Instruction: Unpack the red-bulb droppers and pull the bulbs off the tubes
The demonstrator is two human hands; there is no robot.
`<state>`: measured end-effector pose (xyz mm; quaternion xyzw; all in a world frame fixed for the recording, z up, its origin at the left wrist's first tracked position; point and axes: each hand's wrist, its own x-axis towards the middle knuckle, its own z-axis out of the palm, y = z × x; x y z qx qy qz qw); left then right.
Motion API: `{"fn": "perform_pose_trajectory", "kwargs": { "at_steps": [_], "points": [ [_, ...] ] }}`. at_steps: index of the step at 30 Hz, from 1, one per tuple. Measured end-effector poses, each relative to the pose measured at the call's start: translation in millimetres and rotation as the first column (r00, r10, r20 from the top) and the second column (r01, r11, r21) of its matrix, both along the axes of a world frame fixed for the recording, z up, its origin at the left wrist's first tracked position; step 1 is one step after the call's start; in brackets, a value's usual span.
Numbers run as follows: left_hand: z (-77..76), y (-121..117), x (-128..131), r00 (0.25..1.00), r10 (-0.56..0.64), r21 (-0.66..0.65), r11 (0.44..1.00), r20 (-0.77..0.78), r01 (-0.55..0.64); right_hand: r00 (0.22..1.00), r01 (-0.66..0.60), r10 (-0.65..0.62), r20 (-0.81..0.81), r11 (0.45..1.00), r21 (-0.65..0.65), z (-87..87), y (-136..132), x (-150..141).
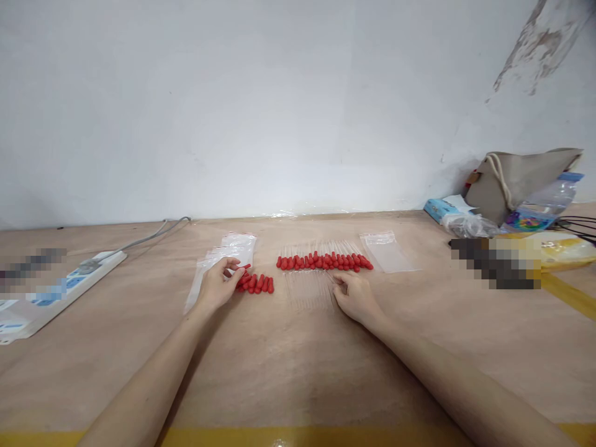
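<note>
My left hand [220, 284] pinches a red rubber bulb [245, 267] at the left end of a small group of loose red bulbs [261, 284]. To the right, my right hand [354, 295] is closed, thumb against forefinger, on a thin clear tube [331, 277]. Beside it lies a row of similar clear tubes [305, 292], side by side on the table. Just beyond them runs a long row of red bulbs [325, 261], with more clear tubes [335, 246] reaching out behind it. Whether these bulbs are fitted on the tubes is too small to tell for each one.
Clear zip bags [238, 244] lie behind my left hand, and another zip bag [388, 251] is at the right. A white power strip [69, 292] sits at far left. A grey bag [526, 180], plastic bottle [561, 195] and tissue pack [442, 209] stand at back right.
</note>
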<state>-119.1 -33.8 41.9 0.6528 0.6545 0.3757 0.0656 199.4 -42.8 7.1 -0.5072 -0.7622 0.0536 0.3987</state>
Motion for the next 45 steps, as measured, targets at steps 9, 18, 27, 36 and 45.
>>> {"fn": "perform_pose_trajectory", "kwargs": {
  "at_steps": [9, 18, 27, 36, 45],
  "points": [
    [1.0, 1.0, -2.8, 0.997, 0.07, -0.022, 0.997, -0.01, -0.07, 0.998, -0.021, 0.016, -0.059, 0.995, -0.096, 7.4, -10.2, -5.5],
    [13.9, -10.3, 24.7, 0.959, 0.044, 0.211, 0.977, -0.279, 0.016, 0.98, -0.113, 0.087, -0.179, 0.984, -0.14, -1.0, -6.9, -0.3],
    [22.0, 26.3, 83.0, 0.857, -0.174, -0.109, 0.984, -0.485, 0.138, 0.977, -0.064, 0.035, -0.212, 0.989, -0.131, -7.4, -5.1, 2.5],
    [25.3, 42.3, 87.0, 0.887, -0.139, -0.163, 0.984, -0.44, 0.073, 0.971, -0.073, 0.05, -0.233, 0.993, -0.092, -5.6, -7.0, 0.9],
    [12.1, -27.7, 93.6, 0.955, -0.145, 0.156, 0.969, -0.257, 0.189, 0.972, -0.084, 0.083, -0.218, 0.996, 0.003, 7.2, -13.5, -0.8]
  ]
}}
